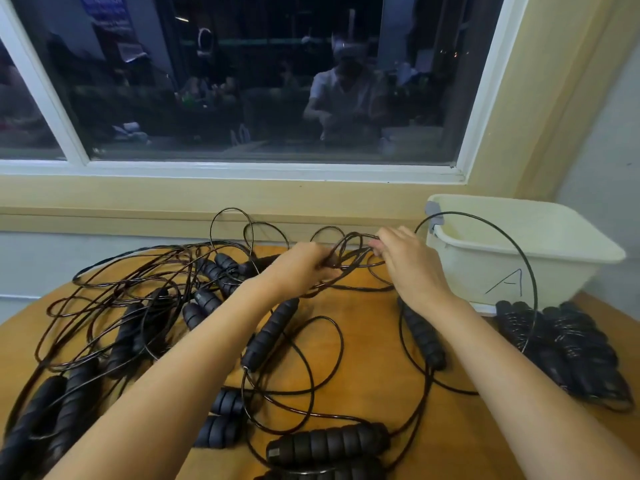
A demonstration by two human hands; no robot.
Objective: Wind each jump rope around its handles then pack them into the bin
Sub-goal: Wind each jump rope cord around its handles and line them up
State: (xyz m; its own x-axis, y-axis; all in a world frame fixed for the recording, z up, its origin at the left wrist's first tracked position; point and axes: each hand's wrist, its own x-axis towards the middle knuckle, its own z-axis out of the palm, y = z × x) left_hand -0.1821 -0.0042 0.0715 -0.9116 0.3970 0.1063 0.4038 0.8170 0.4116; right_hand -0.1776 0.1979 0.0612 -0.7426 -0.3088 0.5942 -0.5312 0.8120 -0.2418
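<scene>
Near worktop [367, 341] far edge, left hand [304, 268] and right hand [412, 265]: both grips pinch cord loops [349, 249]. Just right: bin [485, 268]. Left side crowded with tangled ropes [131, 306]; wound bundles [571, 348] before bin.

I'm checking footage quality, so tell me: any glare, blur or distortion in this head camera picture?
Head view: the wide-angle lens bows the window frame and table edge; the dark glass mirrors the lit room, without harsh glare; the left hand, right hand and the rope cords they grip look slightly soft; the bin is evenly lit.
</scene>
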